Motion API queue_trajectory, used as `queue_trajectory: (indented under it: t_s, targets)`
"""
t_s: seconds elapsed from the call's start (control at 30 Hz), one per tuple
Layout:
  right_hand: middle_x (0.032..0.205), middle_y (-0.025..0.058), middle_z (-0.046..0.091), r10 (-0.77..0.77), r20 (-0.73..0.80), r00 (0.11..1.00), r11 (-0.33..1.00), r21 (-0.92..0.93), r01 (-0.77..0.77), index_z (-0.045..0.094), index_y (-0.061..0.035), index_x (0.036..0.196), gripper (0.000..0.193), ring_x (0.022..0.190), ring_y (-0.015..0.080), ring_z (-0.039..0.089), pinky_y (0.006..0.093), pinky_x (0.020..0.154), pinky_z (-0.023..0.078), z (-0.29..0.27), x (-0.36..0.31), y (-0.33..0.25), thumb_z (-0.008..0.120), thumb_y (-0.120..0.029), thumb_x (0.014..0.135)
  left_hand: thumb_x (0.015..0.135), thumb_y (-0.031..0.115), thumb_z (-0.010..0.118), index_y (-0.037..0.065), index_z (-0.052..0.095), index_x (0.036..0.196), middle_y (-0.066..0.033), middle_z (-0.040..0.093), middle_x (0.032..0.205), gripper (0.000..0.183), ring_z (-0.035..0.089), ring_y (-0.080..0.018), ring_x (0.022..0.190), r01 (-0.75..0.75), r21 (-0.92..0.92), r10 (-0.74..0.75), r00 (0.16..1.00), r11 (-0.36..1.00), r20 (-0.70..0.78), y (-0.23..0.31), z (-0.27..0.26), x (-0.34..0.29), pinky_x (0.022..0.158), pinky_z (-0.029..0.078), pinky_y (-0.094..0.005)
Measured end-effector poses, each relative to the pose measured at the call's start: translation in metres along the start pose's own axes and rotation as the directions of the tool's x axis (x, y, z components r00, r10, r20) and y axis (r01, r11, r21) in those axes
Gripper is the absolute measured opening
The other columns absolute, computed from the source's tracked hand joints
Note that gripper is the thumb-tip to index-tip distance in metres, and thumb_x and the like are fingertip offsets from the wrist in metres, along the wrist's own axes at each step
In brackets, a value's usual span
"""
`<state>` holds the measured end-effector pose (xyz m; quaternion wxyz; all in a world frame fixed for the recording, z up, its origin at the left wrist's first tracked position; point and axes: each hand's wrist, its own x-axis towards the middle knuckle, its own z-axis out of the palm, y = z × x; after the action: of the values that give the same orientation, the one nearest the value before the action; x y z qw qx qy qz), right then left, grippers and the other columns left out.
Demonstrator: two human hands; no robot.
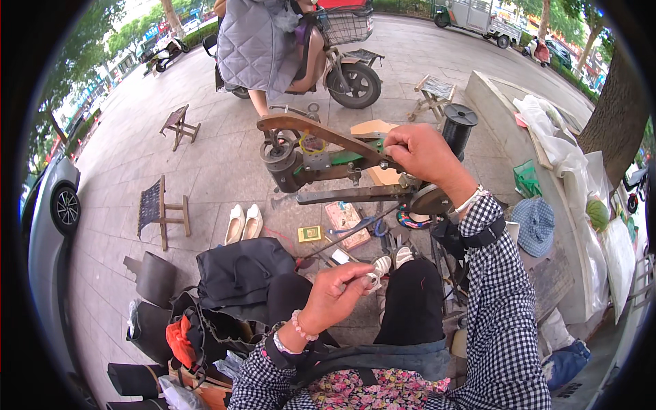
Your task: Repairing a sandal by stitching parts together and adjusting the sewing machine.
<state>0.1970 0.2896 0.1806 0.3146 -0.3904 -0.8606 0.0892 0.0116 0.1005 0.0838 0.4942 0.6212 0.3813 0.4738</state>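
Machine point(342, 141) partly hidden by curled right hand point(418, 152), grip unclear, left hand point(335, 297) pinched, its hold hard to make out

a dark metal machine point(328, 175) with a rusty brown arm point(328, 133) stands upright ahead.

You wear long sleeves in a small black-and-white check, the left sleeve point(256, 376) and the right sleeve point(506, 321) of the same pattern. A dark band point(486, 237) goes around the right one, near its end. At the wrist of your left hand point(335, 295) there is a bracelet of pink beads point(301, 326); at that of your right hand point(424, 154), a pale bracelet point(470, 200). Your front shows a floral cloth point(376, 391), mostly pink, under a dark grey-blue cloth point(389, 358). The trousers point(413, 301) are black, the shoes point(404, 255) whitish.
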Motion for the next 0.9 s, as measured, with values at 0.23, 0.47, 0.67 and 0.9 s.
queue_trajectory:
  t_s: [0.23, 0.47, 0.67, 0.9]
  targets:
    - [0.062, 0.0145, 0.055, 0.056, 0.002, 0.998, 0.977, 0.206, -0.055, 0.058, 0.0004, 0.078, 0.015, 0.054, 0.0254, 0.052, 0.0329, 0.055, 0.042, 0.001, -0.005, 0.004, 0.057, -0.014, 0.073, 0.083, -0.004, 0.049, -0.006, 0.058, 0.098, -0.0082, 0.061, 0.079, 0.018, 0.059, -0.0119, 0.067, 0.008, -0.007, -0.008, 1.0, 1.0, -0.024, -0.003, 0.001, 0.002, 0.059, 0.049, -0.0231]
    - [0.065, 0.0165, 0.056, 0.035, -0.046, 0.998, 0.981, 0.194, -0.025, 0.058, 0.0007, 0.079, 0.015, 0.055, 0.0254, 0.052, 0.0333, 0.056, 0.042, 0.005, -0.004, 0.003, 0.056, -0.013, 0.074, 0.083, -0.004, 0.05, -0.005, 0.058, 0.098, -0.0077, 0.061, 0.078, 0.017, 0.059, -0.0119, 0.067, 0.021, 0.0, -0.021, 1.0, 1.0, -0.012, -0.008, 0.001, 0.005, 0.059, 0.049, -0.0233]
    - [0.063, 0.0052, 0.056, 0.209, 0.074, 0.975, 0.875, 0.432, -0.22, 0.059, 0.0024, 0.08, 0.018, 0.058, 0.0096, 0.049, 0.0265, 0.055, 0.04, 0.003, -0.027, -0.022, 0.057, -0.015, 0.078, 0.081, 0.0, 0.054, -0.003, 0.055, 0.105, -0.0077, 0.061, 0.084, 0.024, 0.059, -0.0131, 0.068, 0.007, 0.003, -0.006, 0.984, 1.0, -0.179, 0.004, -0.008, 0.025, 0.06, 0.049, -0.0249]
    - [0.075, -0.0021, 0.058, 0.318, 0.027, 0.948, 0.591, 0.776, -0.221, 0.06, 0.0008, 0.083, 0.01, 0.07, 0.004, 0.048, 0.02, 0.064, 0.041, 0.022, -0.068, -0.042, 0.06, -0.009, 0.081, 0.081, 0.004, 0.059, 0.001, 0.052, 0.114, -0.0054, 0.056, 0.098, 0.035, 0.057, -0.0137, 0.078, -0.058, -0.51, -0.054, 0.978, 0.858, -0.202, 0.012, -0.001, 0.082, 0.071, 0.048, -0.0279]
